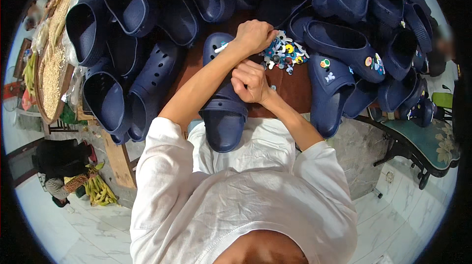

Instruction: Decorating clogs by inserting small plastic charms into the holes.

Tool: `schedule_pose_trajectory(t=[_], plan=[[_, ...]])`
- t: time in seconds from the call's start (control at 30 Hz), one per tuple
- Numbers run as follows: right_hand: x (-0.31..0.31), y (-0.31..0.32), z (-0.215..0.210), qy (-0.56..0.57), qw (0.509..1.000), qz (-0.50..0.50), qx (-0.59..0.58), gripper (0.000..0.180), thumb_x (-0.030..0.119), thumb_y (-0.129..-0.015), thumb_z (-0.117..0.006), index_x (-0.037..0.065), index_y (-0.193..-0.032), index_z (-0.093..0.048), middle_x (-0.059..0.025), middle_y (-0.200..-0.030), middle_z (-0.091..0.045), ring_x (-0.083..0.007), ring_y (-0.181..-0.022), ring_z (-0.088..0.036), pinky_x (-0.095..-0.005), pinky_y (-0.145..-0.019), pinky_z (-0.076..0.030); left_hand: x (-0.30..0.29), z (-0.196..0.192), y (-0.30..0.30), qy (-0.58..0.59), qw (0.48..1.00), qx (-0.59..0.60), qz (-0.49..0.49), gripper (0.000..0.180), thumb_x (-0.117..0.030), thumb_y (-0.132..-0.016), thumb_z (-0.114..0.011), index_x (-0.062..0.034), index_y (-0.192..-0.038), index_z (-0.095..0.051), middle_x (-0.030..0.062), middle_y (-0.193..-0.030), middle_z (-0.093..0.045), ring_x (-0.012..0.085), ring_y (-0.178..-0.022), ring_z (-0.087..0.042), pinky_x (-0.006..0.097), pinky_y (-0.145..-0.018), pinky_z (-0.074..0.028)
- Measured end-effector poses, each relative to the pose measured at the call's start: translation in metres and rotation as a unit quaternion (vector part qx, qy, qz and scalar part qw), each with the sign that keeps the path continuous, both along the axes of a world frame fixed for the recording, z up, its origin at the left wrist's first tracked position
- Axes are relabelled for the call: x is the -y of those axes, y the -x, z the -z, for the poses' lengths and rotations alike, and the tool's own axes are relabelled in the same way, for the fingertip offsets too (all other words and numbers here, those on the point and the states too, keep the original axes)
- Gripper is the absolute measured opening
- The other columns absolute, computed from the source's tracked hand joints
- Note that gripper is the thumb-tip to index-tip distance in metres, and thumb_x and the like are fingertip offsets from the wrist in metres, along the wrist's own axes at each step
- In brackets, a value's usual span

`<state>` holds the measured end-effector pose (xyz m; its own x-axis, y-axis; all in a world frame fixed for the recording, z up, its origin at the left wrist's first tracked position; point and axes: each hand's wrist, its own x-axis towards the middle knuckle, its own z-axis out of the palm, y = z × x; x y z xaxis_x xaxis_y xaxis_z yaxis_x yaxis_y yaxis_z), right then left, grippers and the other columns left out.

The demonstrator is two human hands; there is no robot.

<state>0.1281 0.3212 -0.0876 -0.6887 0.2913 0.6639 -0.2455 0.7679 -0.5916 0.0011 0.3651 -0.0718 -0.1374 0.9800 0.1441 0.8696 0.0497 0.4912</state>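
Observation:
A navy blue foam clog (pixel 225 125) lies in front of me, its heel end toward my body and its holed toe pointing away. A small white and light-blue charm (pixel 221 47) sits on its toe. My left hand (pixel 255 36) reaches across to the near-left edge of a pile of small colourful shoe charms (pixel 286 54); its fingers curl downward, and their tips are hidden. Below it, my right hand (pixel 250 81) is closed in a fist against the clog's right side. What it holds, if anything, is hidden.
Many navy clogs (pixel 125 3) crowd the brown tabletop (pixel 290 84) on the left and far side. On the right, a clog with charms (pixel 332 84) stands near the edge. A chair with a floral seat (pixel 432 141) is at right, and a basket of pale kernels (pixel 51 80) at left.

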Motion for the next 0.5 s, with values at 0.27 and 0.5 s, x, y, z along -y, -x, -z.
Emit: schedule_pose_trajectory(t=[0.27, 0.5], plan=[[-0.004, 0.007, 0.006, -0.018, 0.999, -0.031, -0.037, 0.011, 0.011, -0.076, -0.061, 0.002, -0.07, -0.06, -0.0115, -0.063, -0.054, -0.0318, -0.056, -0.056, -0.0401, -0.056, -0.048, 0.029, -0.038, 0.024, -0.029, 0.999, 0.023, -0.026, 0.024, -0.028, -0.089, -0.067, -0.0055, -0.094, -0.072, 0.0167, -0.078, -0.071, 0.0361, -0.076, -0.07, 0.048, -0.069, -0.055], [-0.002, 0.01, 0.007, 0.009, 0.999, -0.004, -0.038, 0.015, 0.011, -0.08, -0.056, 0.002, -0.068, -0.058, -0.0109, -0.064, -0.055, -0.0312, -0.056, -0.056, -0.0403, -0.056, -0.048, 0.086, -0.046, 0.032, 0.0, 1.0, 0.0, -0.01, 0.028, -0.018, -0.079, -0.078, -0.0055, -0.103, -0.072, 0.0152, -0.1, -0.066, 0.0352, -0.096, -0.061, 0.041, -0.087, -0.05]])
